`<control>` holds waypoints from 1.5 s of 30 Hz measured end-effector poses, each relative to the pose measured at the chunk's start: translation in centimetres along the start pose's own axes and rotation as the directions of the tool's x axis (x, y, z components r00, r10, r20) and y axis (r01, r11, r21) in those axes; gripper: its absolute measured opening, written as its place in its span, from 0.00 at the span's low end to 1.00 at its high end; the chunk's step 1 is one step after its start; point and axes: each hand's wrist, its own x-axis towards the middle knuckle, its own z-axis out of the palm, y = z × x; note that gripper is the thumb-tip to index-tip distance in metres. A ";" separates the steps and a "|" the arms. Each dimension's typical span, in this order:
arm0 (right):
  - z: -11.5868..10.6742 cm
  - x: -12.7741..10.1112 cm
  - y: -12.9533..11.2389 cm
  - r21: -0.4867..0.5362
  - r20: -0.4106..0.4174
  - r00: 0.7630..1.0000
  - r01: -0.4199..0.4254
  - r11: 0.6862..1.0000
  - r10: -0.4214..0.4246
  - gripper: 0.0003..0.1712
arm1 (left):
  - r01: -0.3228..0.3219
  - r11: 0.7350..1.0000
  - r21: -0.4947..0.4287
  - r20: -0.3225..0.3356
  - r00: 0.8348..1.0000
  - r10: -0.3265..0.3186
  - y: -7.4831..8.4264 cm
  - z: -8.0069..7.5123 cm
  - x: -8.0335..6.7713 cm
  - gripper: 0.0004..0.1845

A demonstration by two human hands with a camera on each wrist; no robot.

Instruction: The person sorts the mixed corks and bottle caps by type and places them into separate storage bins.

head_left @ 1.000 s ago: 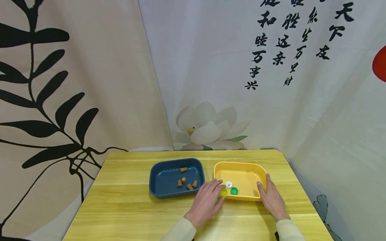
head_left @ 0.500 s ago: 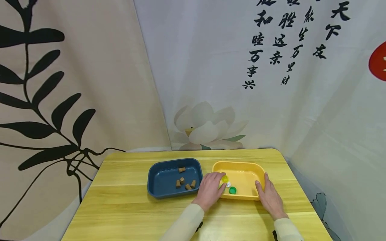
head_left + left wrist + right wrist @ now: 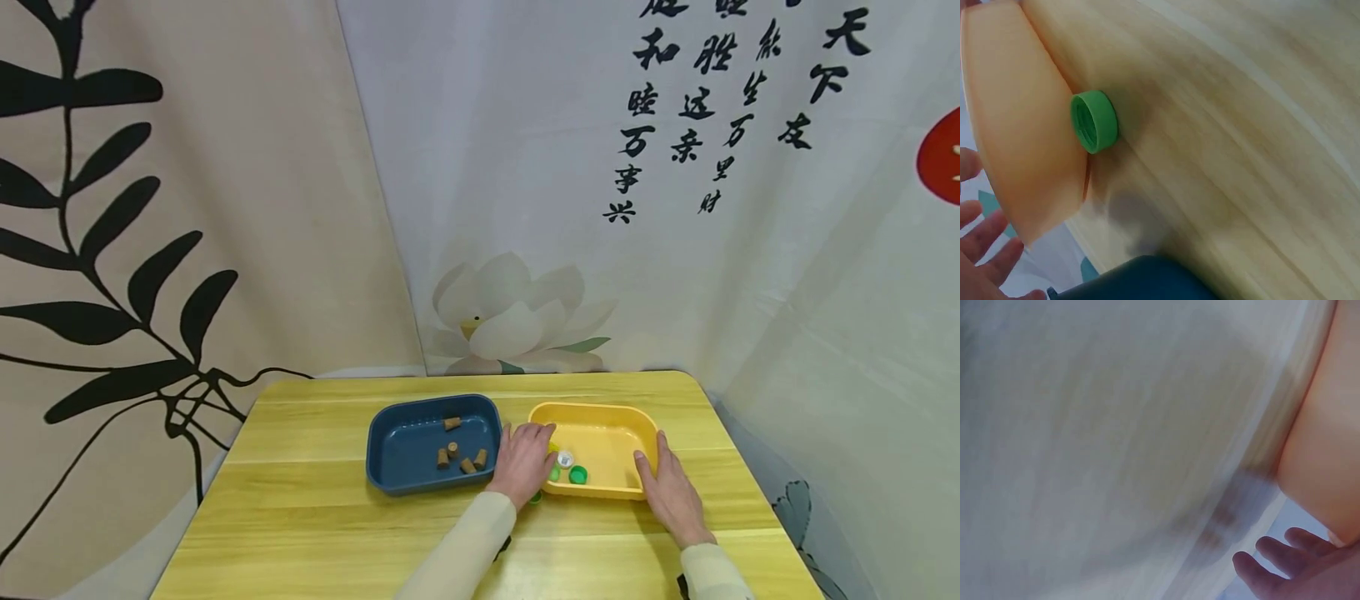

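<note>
My left hand [image 3: 525, 458] reaches over the left end of the yellow tray [image 3: 611, 483]. A yellow bottle cap [image 3: 553, 447] shows as a sliver between its index finger and thumb, mostly hidden by the hand. In the tray beside that hand lie a white cap [image 3: 566, 459], a light green cap [image 3: 555, 473] and a darker green cap [image 3: 577, 475]. Another green cap [image 3: 1097, 122] stands on its edge on the table against the tray's outer wall. My right hand [image 3: 675, 500] holds the tray's right end, thumb inside the rim and fingers [image 3: 1260, 575] outside.
A dark blue tray [image 3: 382, 479] with several corks [image 3: 452, 450] stands just left of the yellow one, close to my left hand. Both trays are on a wooden table [image 3: 315, 533], whose back edge meets printed wall cloths [image 3: 517, 317].
My left hand has moved from the tray's front left corner up over its left end, and the yellow cap has gone with it. The right hand keeps its place on the tray.
</note>
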 end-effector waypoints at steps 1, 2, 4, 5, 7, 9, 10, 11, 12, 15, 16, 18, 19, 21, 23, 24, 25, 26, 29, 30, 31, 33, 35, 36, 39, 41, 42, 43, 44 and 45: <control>0.0 0.0 0.0 -0.001 0.003 1.000 -0.001 1.000 0.001 0.50 | 0.000 1.000 0.000 0.001 1.000 0.000 0.0 0.1 -0.1 0.26; 0.1 0.0 0.0 -0.003 0.006 1.000 -0.004 1.000 0.004 0.50 | -0.001 1.000 0.001 -0.002 1.000 0.001 -0.1 0.2 -0.2 0.28; 0.1 0.0 0.0 -0.004 0.009 1.000 -0.007 1.000 0.007 0.50 | -0.004 1.000 -0.007 -0.008 1.000 0.004 -0.2 0.5 -0.6 0.30; 0.1 -0.1 0.0 -0.005 0.010 1.000 -0.009 1.000 0.009 0.50 | -0.007 1.000 -0.009 -0.013 1.000 0.007 -0.2 0.6 -0.8 0.31; 0.1 -0.1 0.0 -0.005 0.009 1.000 -0.010 1.000 0.010 0.50 | -0.017 0.999 -0.028 -0.023 1.000 0.017 -0.3 0.8 -1.5 0.32; 0.1 -0.1 0.0 -0.006 0.007 1.000 -0.009 1.000 0.009 0.50 | -0.033 0.999 -0.035 -0.031 0.999 0.032 -0.2 0.8 -2.2 0.34; 0.0 -0.1 0.0 -0.008 0.006 1.000 -0.007 1.000 0.007 0.50 | -0.043 0.998 -0.040 -0.038 0.998 0.041 -0.2 0.8 -2.6 0.35; 0.0 -0.1 0.0 -0.008 0.005 1.000 -0.005 1.000 0.005 0.49 | -0.054 0.998 -0.038 -0.041 0.998 0.052 -0.1 0.7 -3.0 0.36; 0.0 -0.1 0.0 -0.008 0.004 1.000 -0.004 1.000 0.004 0.49 | -0.065 0.997 -0.039 -0.047 0.997 0.063 -0.1 0.7 -3.4 0.36; 0.0 -0.1 0.0 -0.006 -0.001 1.000 0.000 1.000 0.000 0.49 | -0.100 0.994 -0.034 -0.076 0.992 0.097 0.1 0.5 -4.5 0.38; 0.0 -0.1 0.0 -0.004 -0.004 1.000 0.002 1.000 -0.002 0.49 | -0.111 0.993 -0.031 -0.091 0.990 0.108 0.1 0.4 -4.9 0.38; 0.0 -0.1 -0.1 -0.001 -0.007 1.000 0.003 1.000 -0.003 0.49 | -0.133 0.991 -0.027 -0.121 0.984 0.129 0.1 0.3 -5.6 0.39; 0.0 -0.1 -0.1 0.000 -0.009 1.000 0.004 1.000 -0.004 0.48 | -0.144 0.989 -0.027 -0.136 0.981 0.139 0.1 0.3 -6.0 0.39; 0.0 -0.1 -0.1 0.001 -0.009 1.000 0.006 1.000 -0.006 0.48 | -0.159 0.987 -0.020 -0.157 0.976 0.153 0.0 0.3 -6.8 0.40; 0.0 -0.1 -0.2 0.000 -0.004 1.000 0.004 1.000 -0.004 0.48 | -0.167 0.986 -0.023 -0.157 0.974 0.161 -0.1 0.2 -7.6 0.40; 0.0 -0.2 -0.2 0.000 -0.003 1.000 0.005 1.000 -0.005 0.48 | -0.169 0.985 -0.026 -0.152 0.975 0.163 -0.1 0.2 -8.0 0.40; 0.0 -0.2 -0.2 0.001 -0.001 1.000 0.003 1.000 -0.003 0.48 | -0.168 0.985 -0.033 -0.144 0.976 0.162 -0.2 0.1 -8.4 0.40; 0.0 -0.2 -0.2 0.002 0.000 1.000 0.003 1.000 -0.003 0.48 | -0.164 0.986 -0.032 -0.131 0.979 0.158 -0.2 0.0 -8.8 0.40; 0.0 -0.2 -0.2 0.004 0.000 1.000 0.002 1.000 -0.002 0.48 | -0.140 0.989 -0.040 -0.083 0.987 0.137 -0.4 -0.3 -9.8 0.40; 0.0 -0.2 -0.2 0.003 -0.002 1.000 0.002 1.000 -0.002 0.48 | -0.129 0.991 -0.037 -0.065 0.990 0.127 -0.5 -0.3 -10.1 0.41; 0.0 -0.2 -0.2 0.001 -0.001 1.000 0.000 1.000 0.000 0.49 | -0.118 0.992 -0.034 -0.045 0.992 0.117 -0.6 -0.4 -10.4 0.41; -0.1 -0.1 -0.1 -0.002 -0.002 1.000 -0.001 1.000 0.001 0.49 | -0.096 0.995 -0.026 -0.001 0.995 0.096 -0.7 -0.5 -10.8 0.40; 0.0 -0.1 -0.1 -0.004 0.000 1.000 -0.001 1.000 0.001 0.49 | -0.075 0.997 -0.017 0.047 0.996 0.076 -0.9 -0.5 -11.1 0.39; 0.0 -0.1 -0.1 -0.003 0.002 1.000 0.000 1.000 0.000 0.49 | -0.068 0.998 -0.008 0.071 0.995 0.068 -0.9 -0.6 -11.2 0.39; -0.1 -0.1 0.0 -0.002 0.005 1.000 0.001 1.000 -0.001 0.49 | -0.055 0.998 0.012 0.131 0.990 0.053 -1.1 -0.5 -11.4 0.38; -0.1 -0.1 0.0 -0.001 0.008 1.000 0.000 1.000 0.000 0.50 | -0.054 0.998 0.028 0.160 0.986 0.049 -1.2 -0.5 -11.4 0.38; -0.1 -0.2 0.0 0.000 0.010 1.000 -0.002 1.000 0.002 0.50 | -0.055 0.998 0.035 0.171 0.984 0.048 -1.2 -0.5 -11.4 0.38; -0.1 -0.2 0.0 0.001 0.012 1.000 -0.004 1.000 0.004 0.50 | -0.056 0.998 0.038 0.178 0.983 0.049 -1.3 -0.4 -11.4 0.38; 0.0 -0.2 0.1 0.003 0.015 1.000 -0.006 1.000 0.006 0.50 | -0.058 0.998 0.040 0.185 0.982 0.049 -1.3 -0.3 -11.4 0.38; 0.0 -0.2 0.1 0.004 0.016 1.000 -0.008 1.000 0.008 0.50 | -0.059 0.997 0.039 0.190 0.980 0.051 -1.3 -0.2 -11.3 0.38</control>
